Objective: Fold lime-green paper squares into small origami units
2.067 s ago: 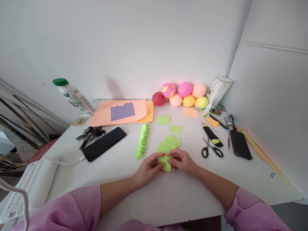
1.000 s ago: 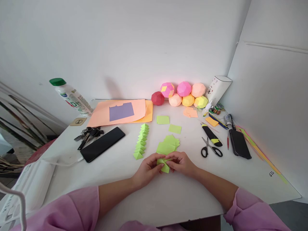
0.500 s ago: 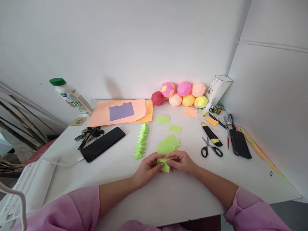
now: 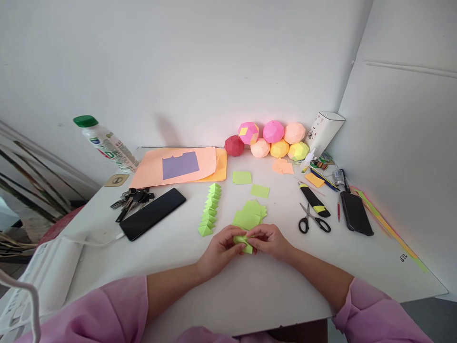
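Observation:
Between both hands I hold a small piece of light green paper (image 4: 246,248), pinched with thumbs and fingertips just above the table. My left hand (image 4: 225,247) grips its left side, fingers closed. My right hand (image 4: 270,240) is closed on its right side. Fingers cover much of the piece, so its folds are partly hidden. Right behind the hands lies a loose pile of green paper pieces (image 4: 248,216). A row of folded green paper units (image 4: 210,209) stands to the left. Two flat green stacks, a farther one (image 4: 242,177) and a nearer one (image 4: 260,191), lie beyond the pile.
Scissors (image 4: 313,220), a cutter (image 4: 314,200) and a black case (image 4: 356,214) lie to the right. On the left are a black phone (image 4: 153,214), keys (image 4: 132,202) and a bottle (image 4: 109,145). Several paper balls (image 4: 273,132) sit against the wall beside coloured sheets (image 4: 150,166).
The green paper has turned slightly between my fingers, and its lower corner now points more to the right. Both hands stay in nearly the same place.

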A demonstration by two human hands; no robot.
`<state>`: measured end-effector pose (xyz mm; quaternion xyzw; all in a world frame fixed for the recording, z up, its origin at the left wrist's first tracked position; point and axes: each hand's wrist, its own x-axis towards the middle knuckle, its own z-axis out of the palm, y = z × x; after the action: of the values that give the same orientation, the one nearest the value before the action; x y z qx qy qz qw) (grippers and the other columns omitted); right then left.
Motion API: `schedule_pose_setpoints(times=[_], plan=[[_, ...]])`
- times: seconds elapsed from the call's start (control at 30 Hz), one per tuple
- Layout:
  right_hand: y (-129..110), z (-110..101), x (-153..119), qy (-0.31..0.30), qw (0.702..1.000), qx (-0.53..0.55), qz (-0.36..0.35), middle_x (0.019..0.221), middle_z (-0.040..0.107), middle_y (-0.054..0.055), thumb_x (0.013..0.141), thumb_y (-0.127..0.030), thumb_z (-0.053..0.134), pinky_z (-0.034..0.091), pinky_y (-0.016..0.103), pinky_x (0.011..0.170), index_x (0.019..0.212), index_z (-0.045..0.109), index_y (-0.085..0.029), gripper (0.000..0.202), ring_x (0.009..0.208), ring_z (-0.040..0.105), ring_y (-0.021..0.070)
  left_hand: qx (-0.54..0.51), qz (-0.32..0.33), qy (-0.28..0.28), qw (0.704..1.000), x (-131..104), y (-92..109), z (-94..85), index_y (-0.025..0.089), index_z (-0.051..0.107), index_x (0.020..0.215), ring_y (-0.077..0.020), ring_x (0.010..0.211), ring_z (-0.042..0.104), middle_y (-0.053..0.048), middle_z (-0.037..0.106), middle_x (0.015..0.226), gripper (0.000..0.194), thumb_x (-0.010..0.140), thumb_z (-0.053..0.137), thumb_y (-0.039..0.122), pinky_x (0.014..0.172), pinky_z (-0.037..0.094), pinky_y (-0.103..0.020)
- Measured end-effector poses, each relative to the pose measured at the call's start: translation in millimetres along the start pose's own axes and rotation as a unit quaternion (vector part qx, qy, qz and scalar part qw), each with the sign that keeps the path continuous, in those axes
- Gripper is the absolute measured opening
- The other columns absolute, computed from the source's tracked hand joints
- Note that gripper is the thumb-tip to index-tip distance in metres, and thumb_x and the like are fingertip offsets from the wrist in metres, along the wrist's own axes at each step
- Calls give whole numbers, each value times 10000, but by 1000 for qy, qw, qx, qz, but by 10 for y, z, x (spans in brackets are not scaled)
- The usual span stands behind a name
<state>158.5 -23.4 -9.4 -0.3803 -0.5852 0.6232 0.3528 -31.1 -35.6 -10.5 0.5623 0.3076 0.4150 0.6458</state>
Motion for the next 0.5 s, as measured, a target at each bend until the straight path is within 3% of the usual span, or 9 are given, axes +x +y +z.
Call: schedule_pose_setpoints(times=[0.5], plan=[[19,4,3,-1,1000,-12,-6,634,636,7,760,-299,652,489,232,514,842,633,-147,174,537,614,114,27,-12,18,999,-11,-10,-8,215,626,952,-136,740,597,-37,521,937,177,793,601,288,609,530,-268]])
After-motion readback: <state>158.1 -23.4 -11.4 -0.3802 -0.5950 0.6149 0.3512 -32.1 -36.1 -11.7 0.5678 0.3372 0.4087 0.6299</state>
